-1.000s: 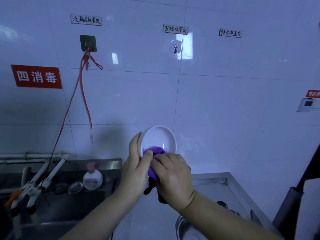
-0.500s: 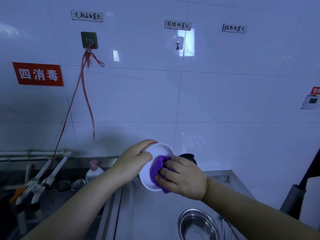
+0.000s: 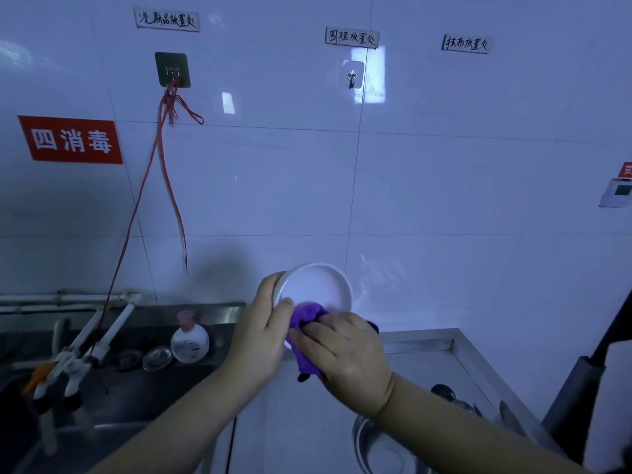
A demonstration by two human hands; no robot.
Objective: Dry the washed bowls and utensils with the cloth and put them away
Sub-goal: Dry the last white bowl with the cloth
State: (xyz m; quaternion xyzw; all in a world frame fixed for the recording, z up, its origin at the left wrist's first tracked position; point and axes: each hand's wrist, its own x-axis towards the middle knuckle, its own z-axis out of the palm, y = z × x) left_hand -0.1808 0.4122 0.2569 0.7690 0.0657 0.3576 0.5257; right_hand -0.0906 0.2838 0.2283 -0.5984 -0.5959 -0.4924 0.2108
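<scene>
Left hand (image 3: 263,331) grips the white bowl (image 3: 316,285) by its rim, tilting the opening toward the person so the inside can be reached; right hand (image 3: 345,354) pinches the purple cloth (image 3: 306,319) against the bowl's lower inner wall. Held above the steel surface (image 3: 441,357), the bowl has free air around it. Below it lies a metal bowl (image 3: 383,449); behind it, the tiled wall (image 3: 444,200) stands near.

Steel basin (image 3: 383,449) — bottom edge-cropped
</scene>
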